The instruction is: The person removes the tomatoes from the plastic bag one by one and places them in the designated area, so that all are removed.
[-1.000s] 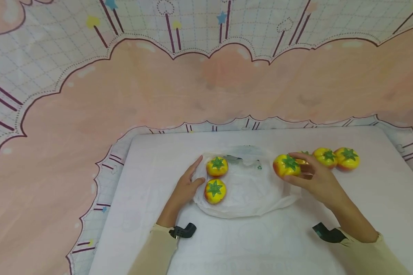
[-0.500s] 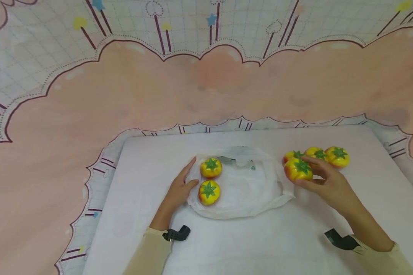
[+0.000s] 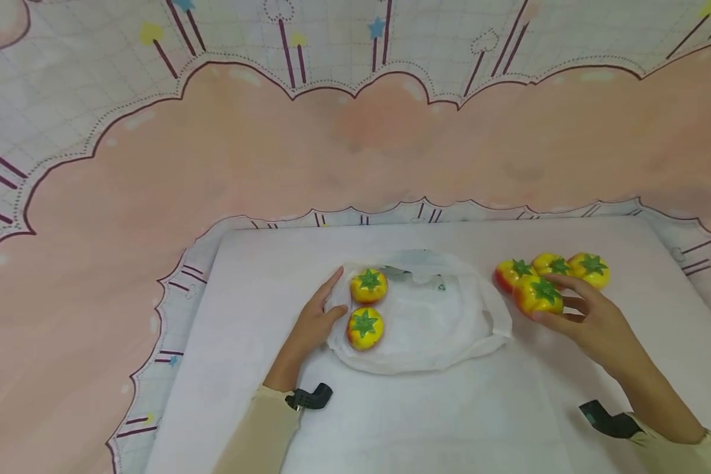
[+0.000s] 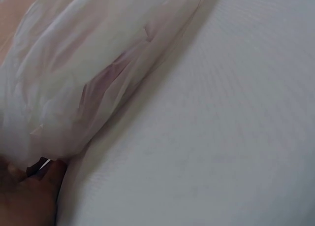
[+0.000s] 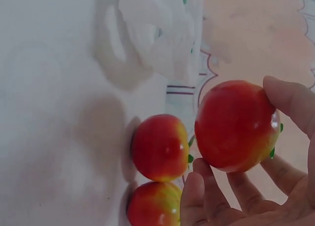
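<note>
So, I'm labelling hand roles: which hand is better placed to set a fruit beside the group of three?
Likely the right hand: it holds a red-yellow fruit close to the group of three. The left hand is farther off, at the left edge of the plastic bag.

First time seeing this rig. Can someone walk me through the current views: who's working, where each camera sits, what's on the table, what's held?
There's no robot: a person works with a bare left hand and right hand. The wide picture comes from a head-worn camera looking forward and down; the two close ones come from wrist-worn cameras.

On the white tabletop lies a thin white plastic bag. Two round, glossy yellow-and-red fruits with green star-shaped tops sit at its left side, where the left hand touches its edge. The right hand holds a matching fruit between thumb and fingers; three loose fruits lie just beyond it.
</note>
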A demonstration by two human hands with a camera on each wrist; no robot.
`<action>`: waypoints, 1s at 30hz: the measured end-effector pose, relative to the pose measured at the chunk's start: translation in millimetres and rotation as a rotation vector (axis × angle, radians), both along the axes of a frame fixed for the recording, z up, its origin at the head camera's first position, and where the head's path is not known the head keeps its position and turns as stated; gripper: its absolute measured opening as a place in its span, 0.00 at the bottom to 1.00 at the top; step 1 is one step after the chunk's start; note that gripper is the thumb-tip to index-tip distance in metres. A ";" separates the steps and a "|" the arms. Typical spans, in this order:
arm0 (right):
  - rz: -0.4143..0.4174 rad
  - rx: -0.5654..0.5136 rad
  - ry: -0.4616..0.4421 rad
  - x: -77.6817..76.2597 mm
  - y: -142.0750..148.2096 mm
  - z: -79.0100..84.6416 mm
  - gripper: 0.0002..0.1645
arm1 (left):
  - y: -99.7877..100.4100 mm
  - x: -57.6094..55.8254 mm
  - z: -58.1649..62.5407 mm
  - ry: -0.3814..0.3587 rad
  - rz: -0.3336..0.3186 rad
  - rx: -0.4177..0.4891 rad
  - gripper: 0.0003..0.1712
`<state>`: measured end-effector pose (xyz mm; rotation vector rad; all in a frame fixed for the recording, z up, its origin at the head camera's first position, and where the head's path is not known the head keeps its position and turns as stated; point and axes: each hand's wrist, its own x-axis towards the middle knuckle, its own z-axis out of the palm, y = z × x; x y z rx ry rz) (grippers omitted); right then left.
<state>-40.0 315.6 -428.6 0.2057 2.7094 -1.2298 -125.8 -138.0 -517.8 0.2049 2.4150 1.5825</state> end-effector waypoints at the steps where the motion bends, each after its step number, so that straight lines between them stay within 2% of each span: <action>1: -0.003 0.007 0.001 0.5 1.6 -0.4 0.50 | 0.9 -1.1 0.3 0.004 -0.005 0.003 0.42; 16: -0.011 -0.009 -0.013 -1.1 7.3 -4.8 0.52 | 2.5 -0.8 4.0 -0.006 0.018 -0.003 0.42; 30: -0.019 -0.025 -0.088 -1.8 10.8 -12.2 0.56 | 1.9 1.4 4.0 0.007 0.024 -0.023 0.42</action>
